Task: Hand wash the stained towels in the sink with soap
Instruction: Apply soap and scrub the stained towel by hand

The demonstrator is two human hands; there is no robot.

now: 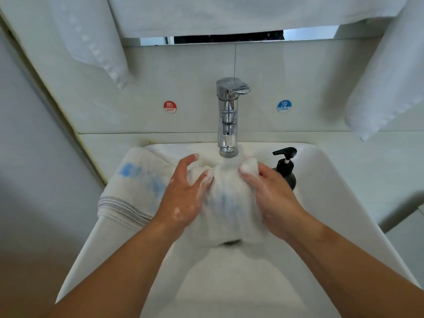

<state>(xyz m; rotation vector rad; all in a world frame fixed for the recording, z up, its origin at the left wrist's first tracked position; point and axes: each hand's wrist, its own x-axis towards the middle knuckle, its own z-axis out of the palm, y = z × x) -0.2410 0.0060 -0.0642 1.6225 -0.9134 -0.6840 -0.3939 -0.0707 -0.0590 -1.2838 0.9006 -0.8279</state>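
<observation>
A wet white towel (229, 203) with a faint blue stain hangs bunched over the white sink (321, 203), right under the chrome tap (228, 115). My left hand (183, 196) grips its left side, thumb raised and fingers soapy. My right hand (273, 196) grips its right side, thumb pinching the upper edge. A second white towel (137, 187) with blue stains and a grey band lies over the sink's left rim. A black soap pump bottle (286, 166) stands on the rim behind my right hand.
The drain (230, 242) shows just below the held towel. Red HOT (170, 106) and blue COLD (284, 106) stickers flank the tap on the wall. Clean white towels hang at upper left (96, 42) and at right (390, 88).
</observation>
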